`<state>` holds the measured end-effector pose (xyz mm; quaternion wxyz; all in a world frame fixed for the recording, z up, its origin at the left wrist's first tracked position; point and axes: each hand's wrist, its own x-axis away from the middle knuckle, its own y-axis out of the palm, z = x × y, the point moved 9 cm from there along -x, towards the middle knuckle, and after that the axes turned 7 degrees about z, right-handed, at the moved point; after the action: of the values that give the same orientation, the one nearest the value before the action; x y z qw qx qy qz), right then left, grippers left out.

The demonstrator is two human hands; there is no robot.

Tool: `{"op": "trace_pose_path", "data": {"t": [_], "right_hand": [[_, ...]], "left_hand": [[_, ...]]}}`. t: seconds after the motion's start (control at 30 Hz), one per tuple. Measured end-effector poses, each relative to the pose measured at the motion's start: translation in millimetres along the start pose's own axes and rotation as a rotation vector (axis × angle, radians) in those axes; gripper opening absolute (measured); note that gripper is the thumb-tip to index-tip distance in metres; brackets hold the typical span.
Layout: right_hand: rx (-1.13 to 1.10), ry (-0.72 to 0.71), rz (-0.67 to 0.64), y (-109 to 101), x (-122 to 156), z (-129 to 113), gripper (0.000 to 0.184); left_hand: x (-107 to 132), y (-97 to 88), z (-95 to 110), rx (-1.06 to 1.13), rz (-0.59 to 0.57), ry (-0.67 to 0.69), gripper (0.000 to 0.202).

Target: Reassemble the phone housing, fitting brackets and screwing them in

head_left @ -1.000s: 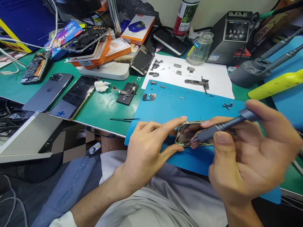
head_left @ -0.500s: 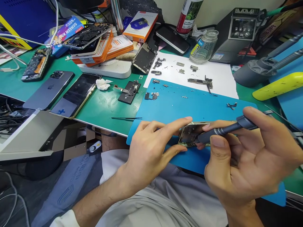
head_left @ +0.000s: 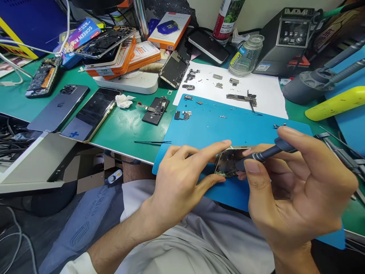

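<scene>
My left hand (head_left: 182, 175) grips one end of an opened phone frame (head_left: 228, 161), thumb on the near edge and index finger on the far edge. In my right hand (head_left: 296, 190) is a dark grey screwdriver (head_left: 265, 154), held at a slant with the index finger on its rear end. Its front end points down into the frame; the tip is hidden. My right hand covers the frame's other end. Beneath them lies a blue mat (head_left: 211, 129) with tiny screws and small parts, among them a flex-cable piece (head_left: 183, 115).
Black tweezers (head_left: 152, 142) lie across the mat's left edge. White paper (head_left: 268, 83) behind holds a logic board (head_left: 242, 99). A battery (head_left: 155, 112), two phones (head_left: 61, 108) and stacked boxes (head_left: 142, 57) are at left. A glass jar (head_left: 246, 57) stands at the back.
My right hand and the screwdriver's rear end have shifted left, and the index finger has turned on the cap. My left hand and the frame stay in place.
</scene>
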<state>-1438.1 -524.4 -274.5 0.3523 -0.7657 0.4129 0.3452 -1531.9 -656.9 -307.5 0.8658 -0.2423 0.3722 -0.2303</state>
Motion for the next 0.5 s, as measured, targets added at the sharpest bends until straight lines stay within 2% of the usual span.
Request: {"op": "trace_pose_path", "data": {"t": [0.07, 0.2, 0.3, 0.4, 0.5], "right_hand": [[0.04, -0.064, -0.006, -1, -1, -4, 0.076], [0.2, -0.155, -0.017, -4, -7, -15, 0.06], [0.209, -0.102, -0.02, -6, -16, -17, 0.063], [0.185, -0.019, -0.087, -3, -23, -14, 0.062], [0.049, 0.062, -0.109, 0, -25, -8, 0.055]], "left_hand": [[0, -0.6, 0, -0.007, 0.001, 0.005, 0.052], [0, -0.7, 0, -0.022, -0.004, 0.01, 0.049], [1, -0.3, 1, -0.02, -0.001, 0.023, 0.051], [2, 0.8, 0, -0.024, -0.002, 0.029, 0.05], [3, 1.4, 0, -0.029, -0.004, 0.036, 0.05]]}}
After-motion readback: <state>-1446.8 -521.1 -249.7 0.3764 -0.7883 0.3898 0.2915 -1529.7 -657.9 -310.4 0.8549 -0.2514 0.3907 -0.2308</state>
